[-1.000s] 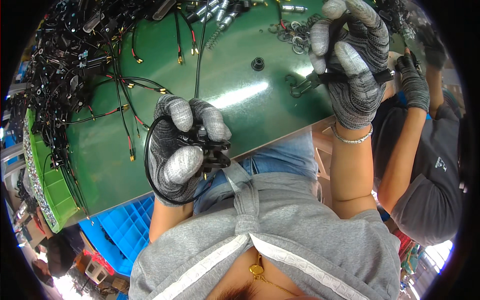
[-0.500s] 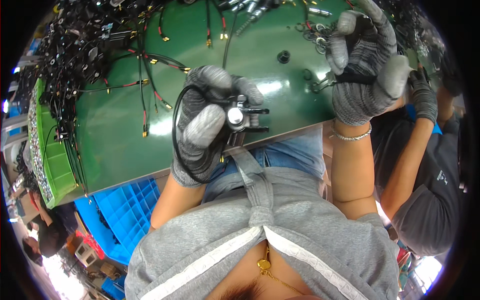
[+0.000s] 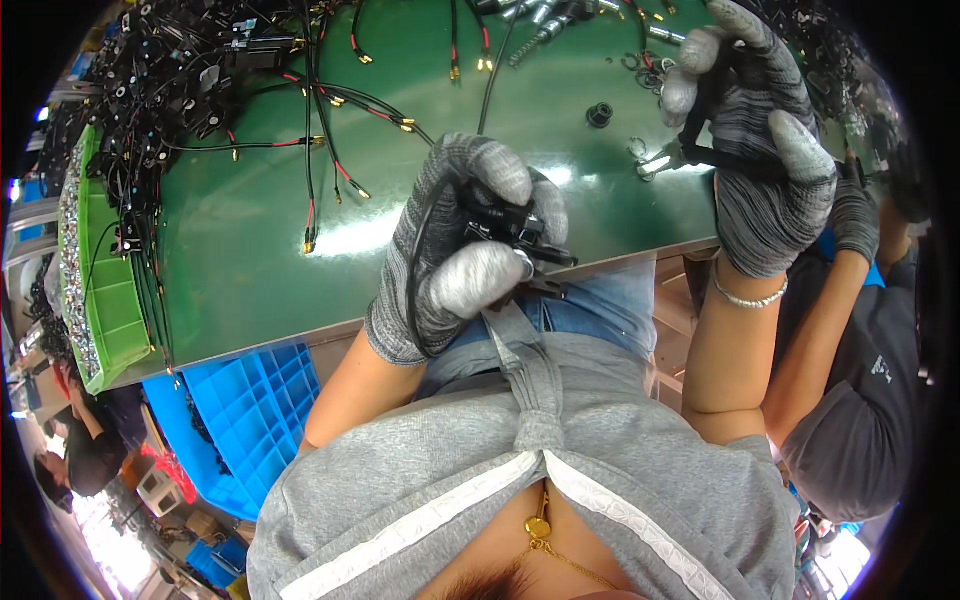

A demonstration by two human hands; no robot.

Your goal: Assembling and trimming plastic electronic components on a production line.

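My left hand [image 3: 460,240], in a grey knit glove, grips a small black forked part [image 3: 520,228] just over the table's near edge. Its black cable [image 3: 415,270] loops around the glove, and the thumb covers some of the part. In my right hand [image 3: 760,170], also gloved, is a pair of pliers [image 3: 735,157] with black handles. Their slim metal jaws point left, close to a small metal ring [image 3: 638,147]; I cannot tell whether they touch it. A black flanged bushing [image 3: 599,115] stands on the green table [image 3: 400,215] between the hands.
Black parts with cables [image 3: 160,100] are heaped at the left, their gold-tipped leads spread over the table. Metal cylinders [image 3: 545,30] lie at the far side. A green bin [image 3: 115,320] and a blue crate [image 3: 245,400] flank the left. At right, a co-worker's gloved hand [image 3: 855,215] shows.
Relative to the table, the black part in my left hand has turned, its prongs now tilting down to the right. My right hand has shifted rightward with the pliers. The view has also shifted slightly.
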